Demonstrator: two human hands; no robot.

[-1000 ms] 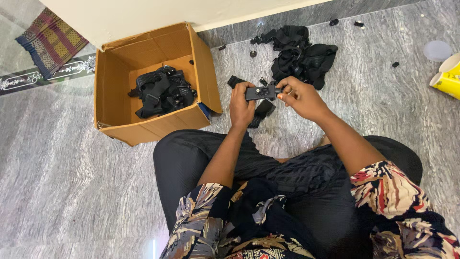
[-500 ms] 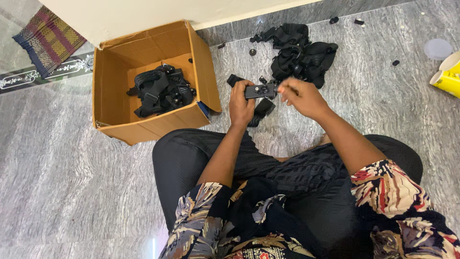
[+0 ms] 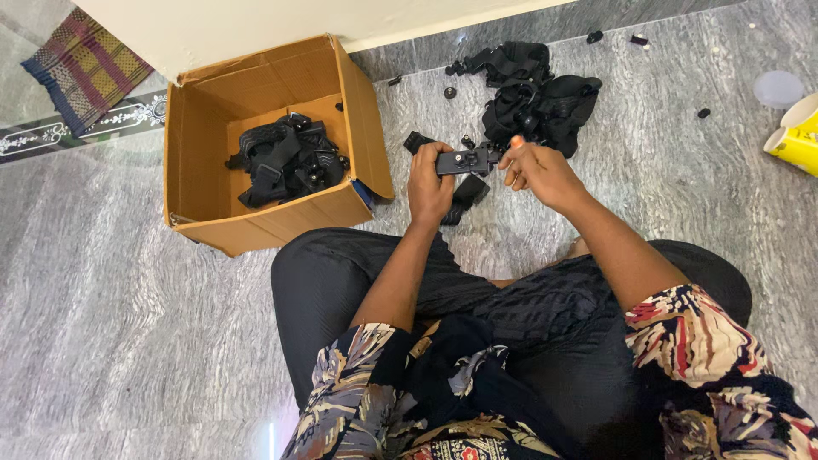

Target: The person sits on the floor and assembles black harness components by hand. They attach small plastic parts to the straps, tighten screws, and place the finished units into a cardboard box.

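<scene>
The person sits cross-legged on a grey marble floor (image 3: 111,341), both hands raised over the knees at about the centre of the view. The left hand (image 3: 429,186) is closed around one end of a small black bracket-like part (image 3: 464,160), thumb on top, so that grip is shut on the part and holds it level. The right hand (image 3: 538,169) meets the other end of the same part; its fingertips (image 3: 516,143) are pinched at that end, and the grip there is closed on the part too, though what exactly the fingers pinch is too small to tell. A black strap piece (image 3: 464,198) lies on the floor just under the hands, partly hidden by the left hand. At 12 o'clock from the hands, near them, a heap of black straps and fittings (image 3: 532,94) lies on the floor, with a few small loose black pieces (image 3: 449,92) scattered round it. At 9 to 10 o'clock from the hands stands an open cardboard box (image 3: 204,128), its near corner just beside the left knee; a tangle of black strap assemblies (image 3: 285,158) lies inside it. At 2 to 3 o'clock, well apart at the frame edge, a yellow and white cup (image 3: 794,136) lies tilted, with a pale round lid (image 3: 777,88) just above it. A striped woven mat (image 3: 85,68) lies at the upper left corner.
</scene>
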